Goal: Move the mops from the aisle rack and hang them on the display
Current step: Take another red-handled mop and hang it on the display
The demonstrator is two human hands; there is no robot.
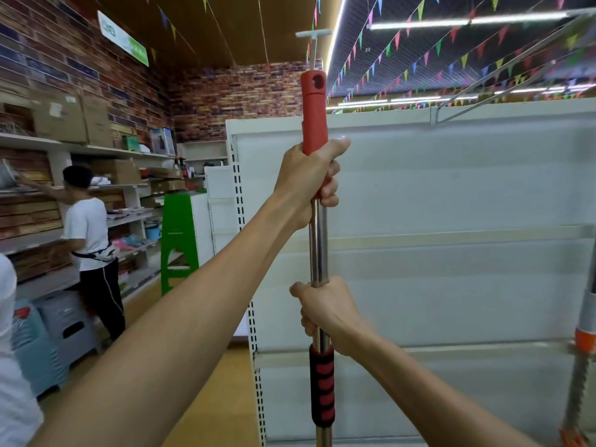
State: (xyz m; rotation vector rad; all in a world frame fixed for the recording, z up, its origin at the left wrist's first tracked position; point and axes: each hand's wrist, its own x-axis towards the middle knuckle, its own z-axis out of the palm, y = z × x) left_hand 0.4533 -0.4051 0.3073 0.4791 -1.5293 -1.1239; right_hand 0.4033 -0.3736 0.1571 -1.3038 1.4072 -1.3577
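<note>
Steel and red plastic make up the mop handle (318, 240), which stands upright at the centre of the frame. Low on the pole sits a black-and-red foam grip (322, 385). Just above it the right hand (325, 312) is wrapped tight around the bare steel; higher up, the left hand (311, 179) is clenched around the bottom of the red end cap (314, 108). Behind the pole stands a bare white display panel (451, 221). At the right edge, another pole (585, 333) with an orange collar shows. Farther off at left, a person in a white shirt (88, 230) reaches into stocked shelves (135, 217).
</note>
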